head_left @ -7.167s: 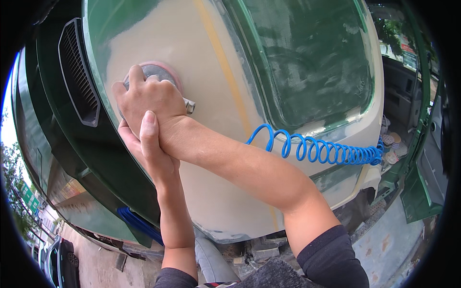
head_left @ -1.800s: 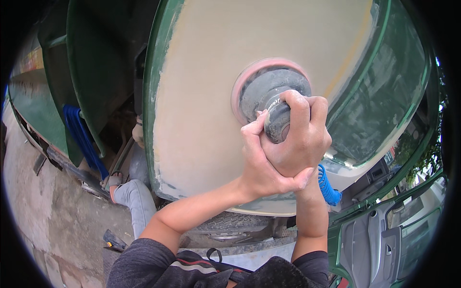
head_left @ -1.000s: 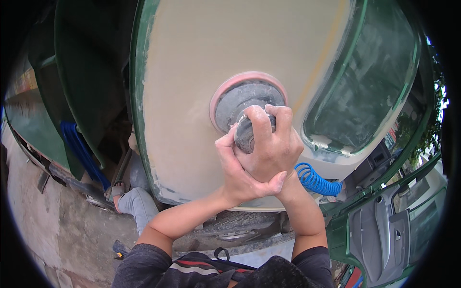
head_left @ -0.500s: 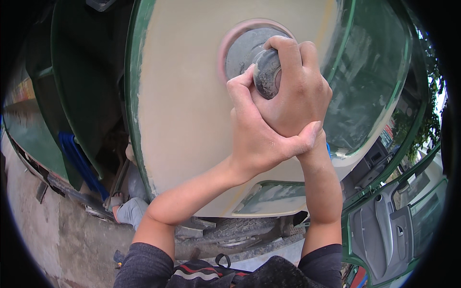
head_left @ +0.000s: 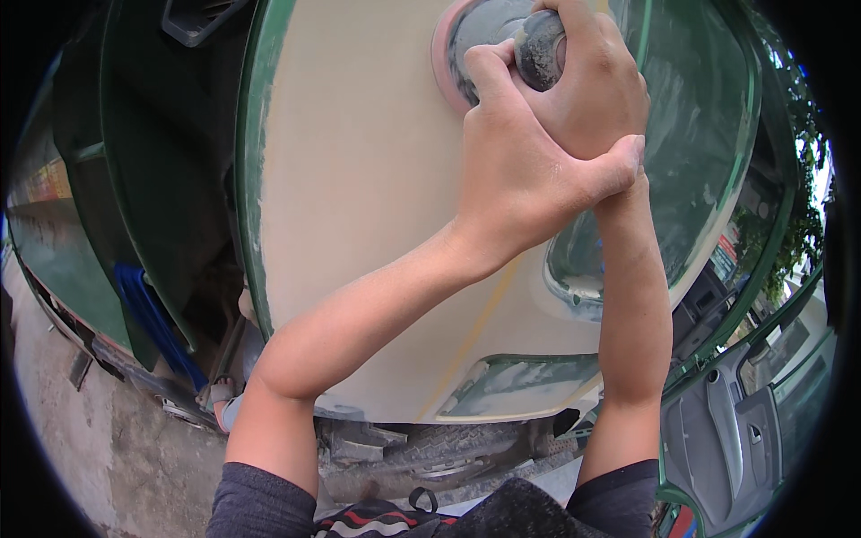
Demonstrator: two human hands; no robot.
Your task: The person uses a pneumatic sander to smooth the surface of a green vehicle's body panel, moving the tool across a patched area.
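A round power sander (head_left: 541, 52) with a dark grey knob-like top and a pink-rimmed disc lies against a cream-coated, green-edged car body panel (head_left: 359, 179), near the top of the view. My right hand (head_left: 596, 90) is closed over the sander's top from the right. From the lower left comes my left hand (head_left: 529, 170). Its bent finger touches the sander's near side, and its thumb lies across my right wrist. The left hand's other fingers are hidden behind my right hand. The far part of the sander is cut off by the picture's upper edge.
Right of the hands is a green recessed area (head_left: 691, 161), and below it a smaller green recess (head_left: 520, 386). A grey door trim panel (head_left: 726, 439) stands at lower right. Another person's foot (head_left: 222, 399) shows beside a blue object (head_left: 157, 323) at left.
The sander and both hands have moved up and slightly right across the view, away from me. Both hands keep the same hold. More of the green recess below them shows.
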